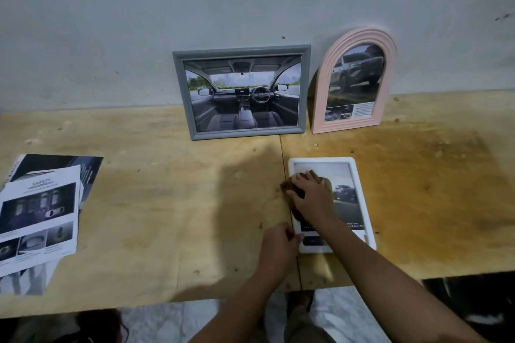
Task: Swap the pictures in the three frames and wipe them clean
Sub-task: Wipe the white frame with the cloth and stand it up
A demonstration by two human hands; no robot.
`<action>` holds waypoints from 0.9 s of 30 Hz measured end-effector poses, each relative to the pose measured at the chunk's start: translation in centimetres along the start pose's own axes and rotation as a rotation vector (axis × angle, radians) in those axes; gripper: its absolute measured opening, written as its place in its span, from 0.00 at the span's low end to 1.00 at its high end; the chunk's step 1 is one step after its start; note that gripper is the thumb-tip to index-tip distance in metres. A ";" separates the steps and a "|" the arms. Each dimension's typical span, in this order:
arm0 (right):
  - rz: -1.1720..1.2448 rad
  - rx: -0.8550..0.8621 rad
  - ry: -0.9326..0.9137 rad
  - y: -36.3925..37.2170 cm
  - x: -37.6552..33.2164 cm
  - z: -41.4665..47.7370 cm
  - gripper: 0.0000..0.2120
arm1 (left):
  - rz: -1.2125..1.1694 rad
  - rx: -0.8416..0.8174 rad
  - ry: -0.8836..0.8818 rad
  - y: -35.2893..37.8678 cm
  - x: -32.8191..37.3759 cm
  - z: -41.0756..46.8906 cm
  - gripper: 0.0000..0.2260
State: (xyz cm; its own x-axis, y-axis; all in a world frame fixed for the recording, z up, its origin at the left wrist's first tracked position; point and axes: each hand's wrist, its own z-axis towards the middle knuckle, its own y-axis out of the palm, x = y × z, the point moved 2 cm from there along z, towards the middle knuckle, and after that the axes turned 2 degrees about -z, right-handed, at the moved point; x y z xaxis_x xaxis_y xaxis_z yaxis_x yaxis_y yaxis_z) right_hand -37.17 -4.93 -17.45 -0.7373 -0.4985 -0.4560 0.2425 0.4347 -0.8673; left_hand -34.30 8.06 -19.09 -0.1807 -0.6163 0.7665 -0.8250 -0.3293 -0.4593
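A white frame [359, 189] with a car picture lies flat on the wooden table. My right hand [312, 195] presses a brown cloth [289, 189] onto the frame's upper left part, fingers spread over the cloth. My left hand [278, 245] grips the frame's lower left edge, fingers curled. A grey frame [184, 92] with a car-interior picture leans upright against the wall. Beside it on the right leans a pink arched frame [323, 108] holding a truck picture.
A pile of printed car pictures [41, 209] lies at the table's left. The wooden table [167, 203] ends at a near edge, with pale floor below. A dark object [473, 301] sits under the table's right corner.
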 end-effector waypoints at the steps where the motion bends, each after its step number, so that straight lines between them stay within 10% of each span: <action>1: -0.017 0.002 0.006 -0.1 0.0 -0.2 0.21 | -0.012 -0.008 -0.001 -0.1 -0.1 0.1 0.16; 11: -0.048 -0.025 0.012 0.5 0.3 -3.0 0.17 | -0.011 -0.216 -0.101 -3.2 -1.0 1.4 0.06; 27: 0.017 0.284 0.049 2.2 -0.8 -3.9 0.16 | 0.084 0.094 -0.001 -4.4 6.5 10.2 0.07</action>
State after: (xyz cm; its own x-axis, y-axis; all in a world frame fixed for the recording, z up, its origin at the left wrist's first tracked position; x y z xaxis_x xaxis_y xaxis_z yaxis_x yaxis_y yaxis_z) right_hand -38.51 -0.68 -18.25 -0.7597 -0.4531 -0.4665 0.4169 0.2112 -0.8841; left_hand -26.37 -1.80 -16.65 -0.2462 -0.6449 0.7235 -0.7535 -0.3421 -0.5614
